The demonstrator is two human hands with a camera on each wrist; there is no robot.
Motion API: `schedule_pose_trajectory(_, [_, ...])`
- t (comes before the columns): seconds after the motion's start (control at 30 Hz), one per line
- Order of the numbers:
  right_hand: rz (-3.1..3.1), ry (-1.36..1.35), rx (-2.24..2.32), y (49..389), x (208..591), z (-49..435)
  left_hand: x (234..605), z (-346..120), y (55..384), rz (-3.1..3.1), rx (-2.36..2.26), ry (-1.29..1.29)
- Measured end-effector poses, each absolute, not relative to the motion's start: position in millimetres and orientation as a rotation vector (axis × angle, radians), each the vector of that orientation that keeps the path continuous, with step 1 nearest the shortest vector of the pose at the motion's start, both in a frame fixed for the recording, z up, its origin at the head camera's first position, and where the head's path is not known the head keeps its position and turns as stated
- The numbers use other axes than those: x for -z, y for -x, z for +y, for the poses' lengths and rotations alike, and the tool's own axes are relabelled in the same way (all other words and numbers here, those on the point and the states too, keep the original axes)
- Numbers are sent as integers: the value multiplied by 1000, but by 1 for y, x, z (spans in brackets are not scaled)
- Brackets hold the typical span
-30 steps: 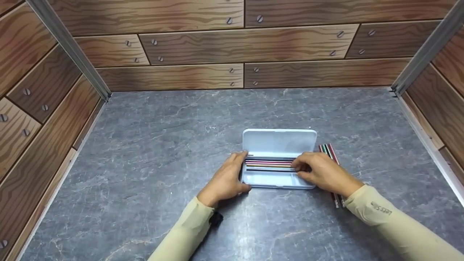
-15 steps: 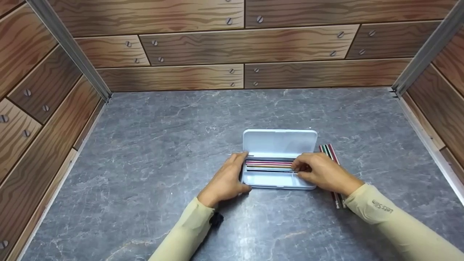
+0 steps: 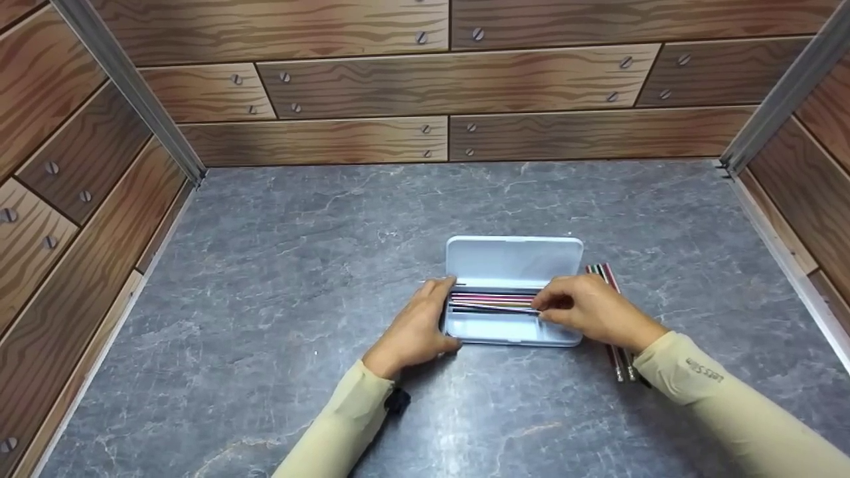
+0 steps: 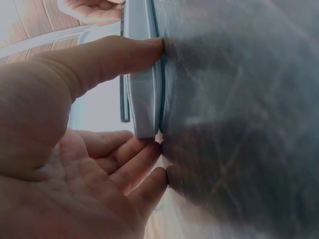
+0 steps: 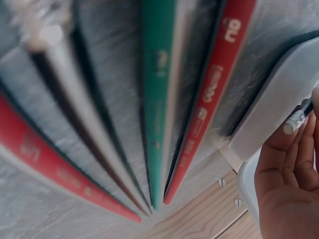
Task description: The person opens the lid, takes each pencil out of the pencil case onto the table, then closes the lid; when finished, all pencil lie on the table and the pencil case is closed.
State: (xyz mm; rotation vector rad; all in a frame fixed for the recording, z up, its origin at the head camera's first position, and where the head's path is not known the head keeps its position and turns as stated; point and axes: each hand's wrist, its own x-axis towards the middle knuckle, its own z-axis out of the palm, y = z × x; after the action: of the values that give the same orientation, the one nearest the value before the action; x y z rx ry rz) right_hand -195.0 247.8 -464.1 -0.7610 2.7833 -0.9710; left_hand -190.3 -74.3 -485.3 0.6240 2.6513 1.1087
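The pencil case (image 3: 511,328) sits on the tabletop (image 3: 299,265), its lid (image 3: 514,262) open at the rear. Pencils (image 3: 491,301) lie lengthwise inside it. The left hand (image 3: 413,328) is at its left end; the right hand (image 3: 594,312) is above its right end. Loose pencils (image 5: 157,94) lie just right of it (running beneath the right wrist). The back wall (image 3: 352,86) stands well behind it.

We saw a grey worktop (image 3: 299,279), veined with paler marble-like streaks. Toward its right edge we noted a pale blue case (image 3: 514,260), the pencils (image 3: 491,301) in it pink, yellow, white and black. Nearer that edge we saw a green pencil (image 5: 158,94) and a red pencil (image 5: 210,97) with pale lettering. Along the back and side edges we found walls (image 3: 352,139) printed in brown wood grain, grey posts (image 3: 128,93) at the back corners. Our pale yellow sleeves (image 3: 727,408) included dark lettering on the right.
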Motion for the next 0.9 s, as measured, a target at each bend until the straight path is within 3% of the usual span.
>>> schedule_pose_trajectory(0.33, [2815,755,1076,191,459,253,485,-73,192,2660,-1093,-638])
schedule_pose_trajectory(0.9, [2935,479,1301,166,450,293,487,-74,191,2652,-1103,-618])
